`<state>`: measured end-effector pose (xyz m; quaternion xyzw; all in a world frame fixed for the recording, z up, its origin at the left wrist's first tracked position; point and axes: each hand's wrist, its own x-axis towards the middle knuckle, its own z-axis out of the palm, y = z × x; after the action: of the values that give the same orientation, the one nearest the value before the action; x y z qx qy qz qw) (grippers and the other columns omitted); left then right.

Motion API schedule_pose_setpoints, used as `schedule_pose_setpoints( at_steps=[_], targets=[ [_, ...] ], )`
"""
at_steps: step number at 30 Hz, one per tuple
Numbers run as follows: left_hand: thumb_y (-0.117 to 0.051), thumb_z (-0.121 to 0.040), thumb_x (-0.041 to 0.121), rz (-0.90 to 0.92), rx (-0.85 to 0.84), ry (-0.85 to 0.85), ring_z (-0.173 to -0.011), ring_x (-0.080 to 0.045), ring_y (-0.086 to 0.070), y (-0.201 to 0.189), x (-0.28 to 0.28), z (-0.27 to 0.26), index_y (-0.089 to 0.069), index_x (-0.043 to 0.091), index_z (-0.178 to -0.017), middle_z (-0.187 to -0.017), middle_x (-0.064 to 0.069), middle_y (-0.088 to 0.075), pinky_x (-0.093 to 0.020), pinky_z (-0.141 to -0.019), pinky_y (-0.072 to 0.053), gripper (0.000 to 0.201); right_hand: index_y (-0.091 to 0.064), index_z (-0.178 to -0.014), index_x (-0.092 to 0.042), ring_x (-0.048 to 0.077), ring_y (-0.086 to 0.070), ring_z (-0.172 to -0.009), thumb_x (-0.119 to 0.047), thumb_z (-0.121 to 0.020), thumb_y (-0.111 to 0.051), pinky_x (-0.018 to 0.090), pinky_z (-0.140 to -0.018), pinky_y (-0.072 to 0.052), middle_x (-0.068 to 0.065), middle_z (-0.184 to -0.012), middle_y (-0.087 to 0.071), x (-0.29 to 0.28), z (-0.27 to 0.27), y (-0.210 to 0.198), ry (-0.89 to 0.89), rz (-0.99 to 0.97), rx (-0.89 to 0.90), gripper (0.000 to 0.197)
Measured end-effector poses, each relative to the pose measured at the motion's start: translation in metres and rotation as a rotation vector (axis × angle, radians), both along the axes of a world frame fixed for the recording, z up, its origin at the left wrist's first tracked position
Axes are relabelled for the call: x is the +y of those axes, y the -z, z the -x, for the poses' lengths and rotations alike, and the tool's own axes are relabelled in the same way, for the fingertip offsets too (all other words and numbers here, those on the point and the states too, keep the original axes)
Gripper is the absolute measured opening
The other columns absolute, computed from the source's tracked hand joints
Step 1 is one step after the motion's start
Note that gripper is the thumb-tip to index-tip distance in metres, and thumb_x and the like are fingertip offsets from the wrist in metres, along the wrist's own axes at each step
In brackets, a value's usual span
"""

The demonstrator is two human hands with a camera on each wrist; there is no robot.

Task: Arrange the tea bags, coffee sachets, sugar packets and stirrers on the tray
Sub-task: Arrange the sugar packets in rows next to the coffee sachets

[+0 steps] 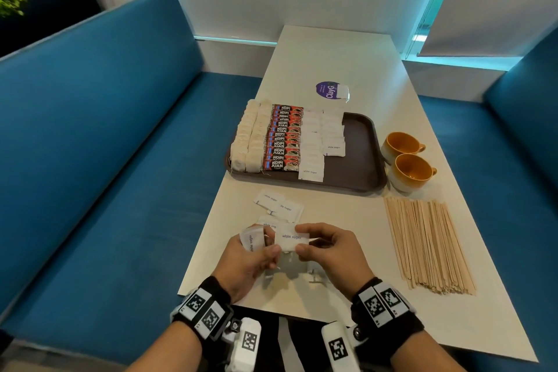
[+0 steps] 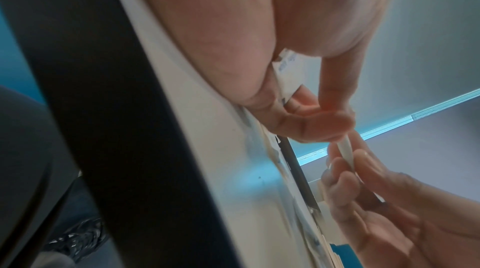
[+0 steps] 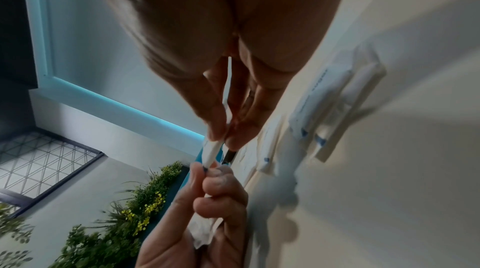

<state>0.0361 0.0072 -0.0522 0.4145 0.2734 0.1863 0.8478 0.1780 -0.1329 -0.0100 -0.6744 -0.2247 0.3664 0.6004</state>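
White paper sugar packet, its long axis running left to right, is pinched at its ends between the left hand and the right hand just above the near edge of the cream bench; the left grip also curls round a small stack of packets, partly hidden by its fingers. Loose packets lie just beyond. Wooden stirrers lie at the right edge, long axes pointing away. Farther on, the brown tray carries rows of tea bags, coffee sachets and sugar. Two cups stand beside its right rim. Blue seating flanks the bench.
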Motion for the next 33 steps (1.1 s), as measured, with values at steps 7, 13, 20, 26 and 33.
schedule_pose_setpoints(
  at_steps=[7,13,20,26,33],
  targets=[
    [-0.086,-0.071,0.0,0.027,-0.006,-0.028,-0.069,-0.029,-0.07,-0.005,-0.001,0.0,-0.061,-0.001,-0.105,-0.081,-0.022,-0.066,-0.03,-0.061,-0.06,0.043,-0.079,-0.101,-0.005,0.033,-0.073,-0.074,0.013,-0.076,-0.079,0.038,-0.079,-0.063,0.021,-0.088,-0.076,0.004,-0.01,0.005,-0.032,-0.015,0.062,0.031],
    [-0.07,-0.079,-0.007,0.073,-0.088,0.019,-0.091,-0.04,-0.07,-0.001,0.004,-0.002,-0.055,-0.003,-0.124,-0.106,-0.031,-0.064,-0.038,-0.073,-0.06,0.047,-0.078,-0.102,-0.006,0.021,-0.072,-0.069,0.009,-0.077,-0.081,0.02,-0.068,-0.057,0.017,-0.076,-0.071,0.02,-0.045,-0.01,-0.017,0.03,-0.147,0.029],
    [-0.038,-0.067,-0.009,0.169,-0.074,0.044,-0.123,-0.054,-0.057,0.003,0.01,-0.002,-0.045,-0.005,-0.141,-0.133,-0.035,-0.058,-0.057,-0.106,-0.048,0.074,-0.076,-0.109,-0.013,0.016,-0.075,-0.081,-0.003,-0.084,-0.079,0.022,-0.073,-0.061,0.003,-0.093,-0.071,0.056,-0.147,-0.033,0.147,0.075,-0.23,0.027],
    [-0.031,-0.074,-0.02,0.272,-0.141,-0.005,-0.119,-0.058,-0.058,0.003,0.01,-0.001,-0.048,0.002,-0.121,-0.124,-0.042,-0.059,-0.051,-0.093,-0.058,0.055,-0.077,-0.104,-0.021,0.019,-0.073,-0.091,-0.014,-0.085,-0.081,0.033,-0.084,-0.063,0.001,-0.103,-0.074,0.081,-0.217,-0.024,0.232,0.251,-0.258,0.02],
    [-0.041,-0.056,-0.008,0.261,-0.11,-0.016,-0.078,-0.045,-0.062,0.004,0.012,0.0,-0.051,0.008,-0.099,-0.1,-0.029,-0.058,-0.039,-0.061,-0.054,0.047,-0.077,-0.094,-0.024,0.02,-0.071,-0.098,-0.012,-0.083,-0.083,0.032,-0.086,-0.061,-0.001,-0.104,-0.074,0.109,-0.244,-0.009,0.088,0.442,-0.308,0.018]
  ],
)
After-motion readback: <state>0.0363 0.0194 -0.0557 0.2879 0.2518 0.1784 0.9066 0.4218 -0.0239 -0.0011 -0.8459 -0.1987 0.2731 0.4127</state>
